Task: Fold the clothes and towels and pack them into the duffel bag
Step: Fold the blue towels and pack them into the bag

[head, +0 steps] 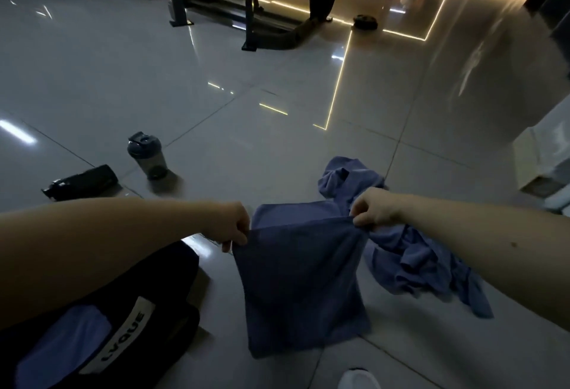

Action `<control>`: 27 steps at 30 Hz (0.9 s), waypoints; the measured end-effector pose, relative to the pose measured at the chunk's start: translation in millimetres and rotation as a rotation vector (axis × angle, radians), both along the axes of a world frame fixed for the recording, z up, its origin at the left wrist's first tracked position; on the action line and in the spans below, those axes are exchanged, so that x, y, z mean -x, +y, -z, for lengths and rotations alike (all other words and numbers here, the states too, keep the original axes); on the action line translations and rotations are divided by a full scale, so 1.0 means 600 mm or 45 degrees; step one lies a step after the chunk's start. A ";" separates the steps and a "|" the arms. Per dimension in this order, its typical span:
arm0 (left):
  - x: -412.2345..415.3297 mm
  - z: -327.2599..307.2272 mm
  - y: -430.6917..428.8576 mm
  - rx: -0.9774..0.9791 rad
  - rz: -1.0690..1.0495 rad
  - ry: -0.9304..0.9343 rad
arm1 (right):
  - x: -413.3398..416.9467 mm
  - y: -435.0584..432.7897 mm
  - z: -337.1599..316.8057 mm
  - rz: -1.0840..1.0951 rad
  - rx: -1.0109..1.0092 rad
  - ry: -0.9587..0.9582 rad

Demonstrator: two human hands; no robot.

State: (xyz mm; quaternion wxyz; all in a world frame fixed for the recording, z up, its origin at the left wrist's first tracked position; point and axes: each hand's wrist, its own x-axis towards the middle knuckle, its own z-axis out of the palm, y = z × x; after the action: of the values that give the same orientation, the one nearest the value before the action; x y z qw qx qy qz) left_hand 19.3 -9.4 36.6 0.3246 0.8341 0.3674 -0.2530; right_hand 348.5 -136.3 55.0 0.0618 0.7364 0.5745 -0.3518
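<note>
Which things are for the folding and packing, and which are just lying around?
For the job: blue cloth, pinched at its top corners by the left hand and right hand; crumpled blue clothes on the floor; black duffel bag with a blue piece inside.
Just lying about: shaker bottle, standing; black bottle, on its side; exercise machine behind.
</note>
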 end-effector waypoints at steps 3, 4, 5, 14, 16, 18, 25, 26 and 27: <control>-0.022 0.057 0.049 -0.056 -0.047 -0.037 | -0.023 0.044 0.067 0.057 -0.102 0.015; -0.028 0.077 0.066 -0.075 -0.056 -0.049 | -0.029 0.057 0.090 0.128 -0.136 0.044; -0.035 0.097 0.083 -0.093 -0.063 -0.063 | -0.035 0.070 0.114 0.213 -0.170 0.088; -0.091 0.252 0.179 -0.398 -0.268 -0.171 | -0.071 0.155 0.284 0.490 -0.424 -0.103; -0.106 0.276 0.192 -0.390 -0.283 -0.232 | -0.074 0.171 0.306 0.446 -0.467 -0.196; -0.120 0.297 0.203 -0.355 -0.226 -0.259 | -0.077 0.189 0.324 0.361 -0.420 -0.222; -0.147 0.343 0.225 -0.328 -0.078 -0.280 | -0.089 0.230 0.359 0.287 -0.259 -0.126; -0.148 0.344 0.226 -0.359 -0.065 -0.285 | -0.091 0.231 0.362 0.305 -0.269 -0.099; -0.147 0.345 0.227 -0.390 -0.047 -0.297 | -0.092 0.231 0.363 0.302 -0.267 -0.077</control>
State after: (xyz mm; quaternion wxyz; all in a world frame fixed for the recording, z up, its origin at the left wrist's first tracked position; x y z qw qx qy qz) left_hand 107.8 126.8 -170.5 0.2388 0.8905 0.3768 -0.0898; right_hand 403.7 2.4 -162.8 -0.0400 0.8118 0.5150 -0.2723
